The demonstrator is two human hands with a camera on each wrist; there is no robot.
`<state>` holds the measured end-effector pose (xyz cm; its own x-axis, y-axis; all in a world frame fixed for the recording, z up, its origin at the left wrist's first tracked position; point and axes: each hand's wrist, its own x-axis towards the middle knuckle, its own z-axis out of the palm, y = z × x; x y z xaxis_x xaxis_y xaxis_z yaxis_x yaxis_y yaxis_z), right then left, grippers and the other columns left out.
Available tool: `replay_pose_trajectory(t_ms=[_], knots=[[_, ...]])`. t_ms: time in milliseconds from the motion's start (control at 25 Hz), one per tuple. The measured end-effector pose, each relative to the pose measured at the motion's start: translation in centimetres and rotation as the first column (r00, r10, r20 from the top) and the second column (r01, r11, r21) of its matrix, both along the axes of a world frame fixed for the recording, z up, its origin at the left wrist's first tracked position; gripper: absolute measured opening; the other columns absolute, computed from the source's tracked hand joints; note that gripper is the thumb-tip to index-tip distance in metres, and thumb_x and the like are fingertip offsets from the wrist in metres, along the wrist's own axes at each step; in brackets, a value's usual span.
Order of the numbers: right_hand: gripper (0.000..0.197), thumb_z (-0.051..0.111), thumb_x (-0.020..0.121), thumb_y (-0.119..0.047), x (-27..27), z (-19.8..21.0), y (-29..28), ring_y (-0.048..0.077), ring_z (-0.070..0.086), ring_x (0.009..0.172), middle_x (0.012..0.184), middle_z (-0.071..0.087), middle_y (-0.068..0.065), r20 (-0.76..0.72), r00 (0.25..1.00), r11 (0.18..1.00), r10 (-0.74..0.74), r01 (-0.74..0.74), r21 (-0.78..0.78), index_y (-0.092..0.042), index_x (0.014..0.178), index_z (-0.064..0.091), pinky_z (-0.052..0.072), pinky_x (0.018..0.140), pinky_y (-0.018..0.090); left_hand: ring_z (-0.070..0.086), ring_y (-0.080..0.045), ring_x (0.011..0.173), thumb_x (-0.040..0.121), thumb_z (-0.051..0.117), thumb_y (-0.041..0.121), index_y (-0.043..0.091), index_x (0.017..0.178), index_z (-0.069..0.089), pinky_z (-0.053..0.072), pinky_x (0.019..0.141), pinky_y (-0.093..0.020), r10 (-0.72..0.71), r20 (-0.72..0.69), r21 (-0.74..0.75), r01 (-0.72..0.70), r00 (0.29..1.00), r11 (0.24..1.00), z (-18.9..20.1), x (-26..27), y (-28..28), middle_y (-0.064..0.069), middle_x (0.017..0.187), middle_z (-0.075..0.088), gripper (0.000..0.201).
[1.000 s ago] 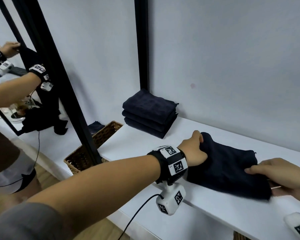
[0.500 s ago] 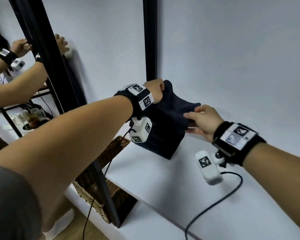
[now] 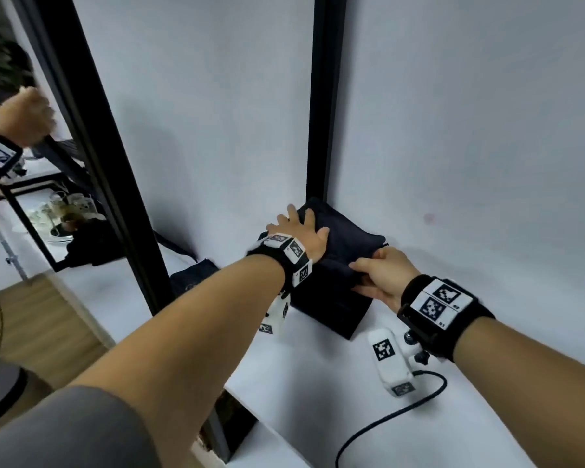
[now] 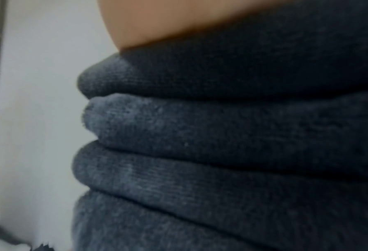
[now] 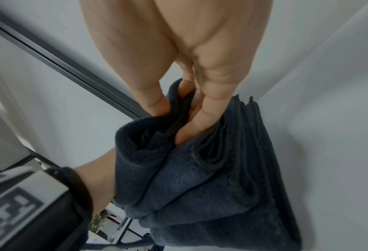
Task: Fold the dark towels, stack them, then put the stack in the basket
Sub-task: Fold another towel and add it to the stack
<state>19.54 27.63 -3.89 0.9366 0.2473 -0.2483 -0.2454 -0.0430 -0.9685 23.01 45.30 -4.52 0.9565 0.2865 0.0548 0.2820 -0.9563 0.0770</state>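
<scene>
A stack of folded dark towels (image 3: 331,298) stands on the white shelf (image 3: 318,383), in the back corner beside the black post. The top towel (image 3: 348,241) lies on it. My left hand (image 3: 301,231) rests flat on this towel with fingers spread, and its palm (image 4: 178,20) presses down on the layered folds (image 4: 221,135). My right hand (image 3: 382,268) is at the stack's right edge. There its thumb and fingers (image 5: 178,115) pinch the open edge of the top towel (image 5: 200,178). A sliver of the wicker basket (image 3: 218,430) shows below the shelf's front left edge.
A black post (image 3: 325,96) rises behind the stack, against the white wall. A black-framed mirror (image 3: 92,130) leans at the left and reflects arms and dark cloth. A wrist camera and its black cable (image 3: 385,417) lie on the shelf under my right forearm.
Both hands lifted the folded towel from the right of the shelf and carried it left onto the stack. My left hand let go and now lies flat on top.
</scene>
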Motion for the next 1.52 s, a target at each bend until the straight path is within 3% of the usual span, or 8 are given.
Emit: replay_pose_trajectory(t_ms=[160,240,320,480,960,1200,1400,1520], knots=[[0.030,0.067,0.079,-0.012,-0.2,0.7,0.1,0.021,0.061,0.084,0.109,0.060,0.013,0.263,0.964,0.903,-0.028,0.137,-0.407,-0.009,0.106,0.054,0.053,0.057,0.027,0.020,-0.031,0.141,0.099,0.025,0.042,0.002,0.144,0.035,0.012,0.115,-0.055,-0.201,0.101,0.279,0.166,0.974,0.946,-0.4,-0.1,-1.2,-0.013,0.153,0.022,0.060],[0.036,0.067,0.079,-0.022,-0.1,0.4,0.1,0.022,0.053,0.099,0.119,0.049,0.007,0.631,0.752,0.676,0.189,0.367,-0.639,-0.016,0.109,0.049,0.048,0.071,0.030,0.031,-0.030,0.135,0.100,0.025,0.038,0.004,0.141,0.037,0.020,0.113,-0.050,-0.262,0.133,0.225,0.228,0.956,0.947,-0.5,0.3,-0.8,-0.013,0.145,0.034,0.054],[0.042,0.059,0.089,-0.029,-0.2,-0.6,0.4,0.026,0.040,0.129,0.140,0.042,0.009,0.670,0.601,0.581,0.436,0.381,-0.720,-0.015,0.127,0.050,0.044,0.098,0.037,0.027,-0.033,0.139,0.100,0.023,0.038,0.013,0.146,0.028,0.018,0.114,-0.051,-0.272,0.093,0.142,0.257,0.958,0.956,-0.8,0.5,-0.5,-0.017,0.149,0.032,0.052],[0.057,0.036,0.100,-0.044,-0.2,-1.5,-0.1,0.018,0.018,0.148,0.159,0.026,0.008,0.361,0.773,0.533,0.522,0.035,-0.846,-0.015,0.149,0.032,0.018,0.117,0.031,0.011,-0.033,0.146,0.098,0.018,0.045,0.027,0.151,0.018,0.009,0.117,-0.053,-0.232,-0.024,0.050,0.233,0.972,0.971,-0.3,0.6,-0.5,-0.016,0.160,0.013,0.056],[0.066,0.049,0.091,-0.057,0.6,0.0,-0.6,0.022,0.042,0.135,0.150,0.041,0.002,0.252,0.817,0.485,0.519,-0.039,-0.874,-0.026,0.147,0.032,0.034,0.101,0.028,0.020,-0.032,0.142,0.088,0.021,0.060,0.044,0.148,0.020,0.026,0.106,-0.052,-0.182,-0.095,0.036,0.186,0.979,0.982,-0.5,1.0,-1.0,-0.013,0.158,0.019,0.062],[0.070,0.035,0.097,-0.056,-0.6,-0.8,-0.5,0.014,0.006,0.150,0.163,0.007,0.003,0.224,0.798,0.438,0.560,-0.056,-0.897,-0.022,0.154,0.013,0.010,0.118,0.029,0.025,-0.034,0.140,0.090,0.016,0.060,0.040,0.149,0.022,0.023,0.108,-0.055,-0.227,-0.088,0.102,0.235,0.970,0.967,-0.3,0.5,-1.1,-0.016,0.155,0.026,0.063],[0.059,0.046,0.097,-0.048,-5.1,3.2,-6.2,0.014,0.034,0.140,0.154,0.035,-0.005,0.278,0.846,0.528,0.455,-0.005,-0.849,-0.026,0.149,0.031,0.026,0.103,0.020,0.026,-0.038,0.139,0.094,0.025,0.049,0.031,0.145,0.034,0.002,0.110,-0.067,-0.143,-0.212,0.237,0.192,0.967,0.952,2.6,-1.1,-3.2,-0.015,0.153,0.033,0.055],[0.046,0.056,0.091,-0.050,-10.0,4.2,-14.4,0.007,0.048,0.127,0.141,0.051,-0.012,0.279,0.905,0.519,0.320,0.079,-0.851,-0.032,0.133,0.053,0.037,0.106,0.025,0.051,-0.031,0.119,0.091,0.043,0.042,0.024,0.123,0.056,0.029,0.109,-0.054,-0.429,-0.135,0.124,0.445,0.893,0.887,5.6,-3.1,-9.5,-0.005,0.127,0.058,0.039]])
